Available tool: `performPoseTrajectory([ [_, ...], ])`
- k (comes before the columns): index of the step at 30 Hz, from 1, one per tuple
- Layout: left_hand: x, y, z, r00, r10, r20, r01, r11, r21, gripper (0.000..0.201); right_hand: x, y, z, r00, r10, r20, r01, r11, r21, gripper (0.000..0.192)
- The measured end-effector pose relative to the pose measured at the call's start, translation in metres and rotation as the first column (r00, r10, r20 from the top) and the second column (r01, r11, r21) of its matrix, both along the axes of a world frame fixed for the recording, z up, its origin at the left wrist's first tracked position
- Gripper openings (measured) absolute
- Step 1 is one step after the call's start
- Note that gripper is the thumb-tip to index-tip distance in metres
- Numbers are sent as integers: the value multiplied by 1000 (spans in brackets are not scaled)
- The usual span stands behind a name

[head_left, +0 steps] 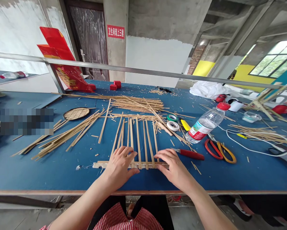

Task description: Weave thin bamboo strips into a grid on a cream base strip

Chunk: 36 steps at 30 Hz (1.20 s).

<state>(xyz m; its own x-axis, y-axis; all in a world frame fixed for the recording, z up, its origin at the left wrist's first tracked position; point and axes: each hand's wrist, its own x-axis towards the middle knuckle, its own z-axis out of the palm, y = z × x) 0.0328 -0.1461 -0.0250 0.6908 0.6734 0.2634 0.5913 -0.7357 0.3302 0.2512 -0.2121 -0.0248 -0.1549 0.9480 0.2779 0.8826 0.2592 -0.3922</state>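
On the blue surface (62, 169), left hand (119, 166) and right hand (174, 167) press flat, fingers spread, on bamboo strips (138, 140) — red-handled knife (188, 154), bottle (205, 123) just beside.

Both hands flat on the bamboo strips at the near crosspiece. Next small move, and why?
Probably nudge the vertical strips into even spacing along the crosspiece. The left hand and right hand press flat on it, holding nothing, and the strips fan unevenly, the left ones leaning and bunched.
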Motion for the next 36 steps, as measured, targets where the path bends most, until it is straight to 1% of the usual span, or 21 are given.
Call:
performPoseTrajectory([
  [4, -9, -3, -6, 1000, -3, -9, 3, 1000, 5, 49, -14, 7, 6, 999, 53, -9, -53, 999, -12, 20],
  [8, -10, -7, -11, 1000, -8, 10, 8, 1000, 21, 45, -28, 11, 6, 996, 87, -14, -87, 996, -5, 20],
  [12, -16, -3, -10, 999, 17, 30, -18, 1000, 20, 44, -31, 10, 6, 996, 91, -21, -91, 996, -7, 21],
  [14, -25, 2, -7, 999, 46, 19, -46, 999, 12, 45, -30, 9, 7, 997, 73, -34, -74, 997, -8, 21],
  [17, -45, 12, -2, 994, 106, -6, -106, 994, -5, 44, -33, 7, 10, 998, 55, -37, -55, 998, -4, 20],
  [20, -65, 21, 0, 991, 133, -25, -133, 991, -6, 38, -47, 10, 10, 995, 94, -23, -94, 996, -3, 21],
  [23, -76, 24, -2, 993, 110, -38, -111, 994, -15, 33, -66, 16, 7, 990, 138, -5, -138, 990, -9, 21],
  [29, -76, 18, -6, 997, 68, -25, -69, 997, -39, 34, -92, 28, 0, 987, 159, 13, -159, 987, -17, 23],
  [33, -71, 14, -5, 995, 90, -33, -91, 996, -19, 32, -101, 34, -1, 988, 147, 44, -146, 989, -24, 27],
  [36, -68, 14, -6, 992, 112, -50, -113, 994, -4, 27, -107, 38, -1, 991, 122, 57, -121, 992, -33, 25],
])
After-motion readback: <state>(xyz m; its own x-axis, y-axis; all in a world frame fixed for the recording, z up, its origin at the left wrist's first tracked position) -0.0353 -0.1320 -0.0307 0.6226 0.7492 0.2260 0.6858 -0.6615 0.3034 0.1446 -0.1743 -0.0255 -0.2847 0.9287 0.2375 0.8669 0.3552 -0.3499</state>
